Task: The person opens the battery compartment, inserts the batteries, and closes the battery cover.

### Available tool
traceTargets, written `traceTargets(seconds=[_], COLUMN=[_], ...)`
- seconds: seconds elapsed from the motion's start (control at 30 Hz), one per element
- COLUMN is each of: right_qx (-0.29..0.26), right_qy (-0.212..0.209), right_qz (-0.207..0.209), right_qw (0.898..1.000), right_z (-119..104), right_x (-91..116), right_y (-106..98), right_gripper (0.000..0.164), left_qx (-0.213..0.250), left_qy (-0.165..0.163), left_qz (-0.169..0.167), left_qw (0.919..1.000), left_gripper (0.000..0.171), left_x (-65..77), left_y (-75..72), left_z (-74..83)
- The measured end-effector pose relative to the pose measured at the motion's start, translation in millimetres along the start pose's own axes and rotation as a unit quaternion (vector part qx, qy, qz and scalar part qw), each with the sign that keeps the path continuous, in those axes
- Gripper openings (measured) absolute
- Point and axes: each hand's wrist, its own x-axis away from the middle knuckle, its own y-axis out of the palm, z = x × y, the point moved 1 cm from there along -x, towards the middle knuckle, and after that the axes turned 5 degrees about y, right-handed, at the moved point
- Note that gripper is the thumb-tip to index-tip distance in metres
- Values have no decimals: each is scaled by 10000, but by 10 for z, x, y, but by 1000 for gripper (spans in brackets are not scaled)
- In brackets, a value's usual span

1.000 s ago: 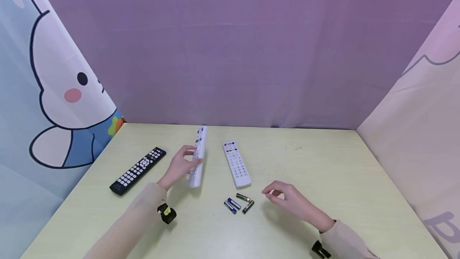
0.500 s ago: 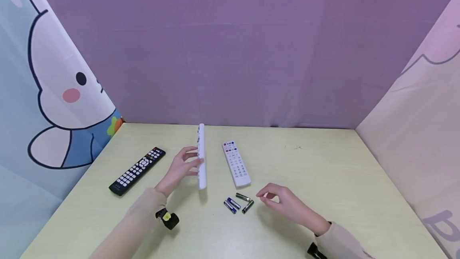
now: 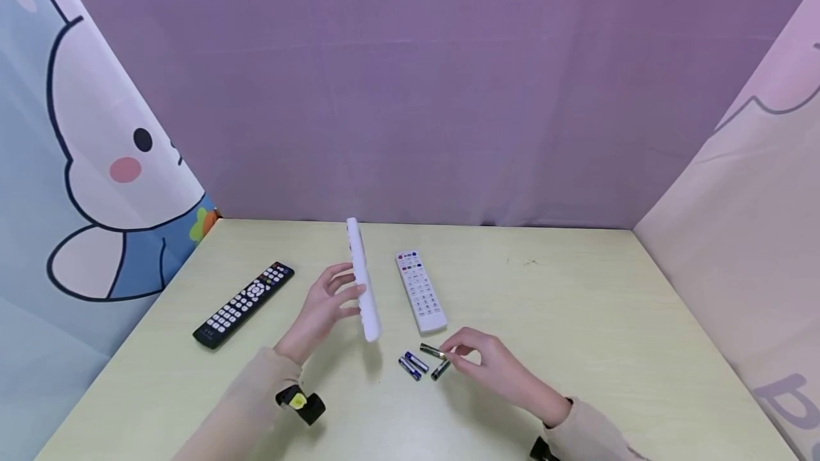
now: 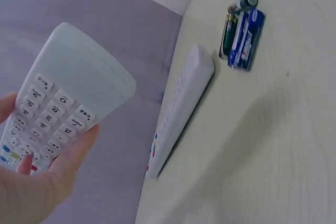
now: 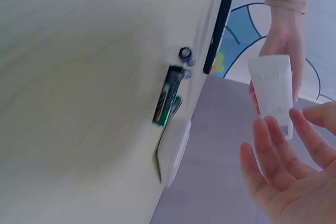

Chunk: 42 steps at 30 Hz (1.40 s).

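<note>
A white remote control (image 3: 363, 279) is raised off the table in my left hand (image 3: 323, 308), turned on its side. In the left wrist view its button face shows, with thumb and fingers gripping its two edges. In the right wrist view its plain back (image 5: 273, 80) shows instead. My right hand (image 3: 493, 368) hovers beside a small group of batteries, thumb and fingers loosely bent and holding nothing in the right wrist view. Two batteries are blue and silver (image 3: 410, 368), two dark green (image 3: 432, 351). The right fingertips partly cover the green ones in the head view.
A second white remote (image 3: 421, 292) lies buttons up behind the batteries. At the left lies a black remote (image 3: 243, 304) with white buttons. The pale wooden table (image 3: 576, 290) ends at a purple cloth (image 3: 410, 91), with printed cloths at both sides.
The left hand has rolled the white remote so its buttons turn away from the head camera, and its near end has swung right. The right hand has moved left to the batteries.
</note>
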Motion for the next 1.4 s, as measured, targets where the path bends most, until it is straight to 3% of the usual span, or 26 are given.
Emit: traceTargets(seconds=[0.23, 0.47, 0.73, 0.93, 1.4], right_qx=[-253, -1043, -2120, -2713, -2975], right_qy=[122, 237, 670, 744, 799], right_qz=[371, 460, 542, 443, 605], right_qw=[9989, 9932, 9735, 9586, 9495], right_z=[-63, -129, -238, -256, -257], right_x=[-43, -80, -104, -126, -162], right_y=[89, 172, 255, 318, 352], right_gripper=[14, 22, 34, 40, 42], left_qx=[596, 844, 1013, 1150, 1218], left_qy=[122, 191, 307, 408, 598], left_qz=[81, 186, 384, 516, 706], left_qw=[9981, 9961, 9936, 9912, 9882], left_gripper=[53, 54, 51, 52, 52], left_x=[120, 249, 358, 423, 547], left_y=[106, 217, 350, 428, 577], left_z=[70, 127, 150, 147, 128])
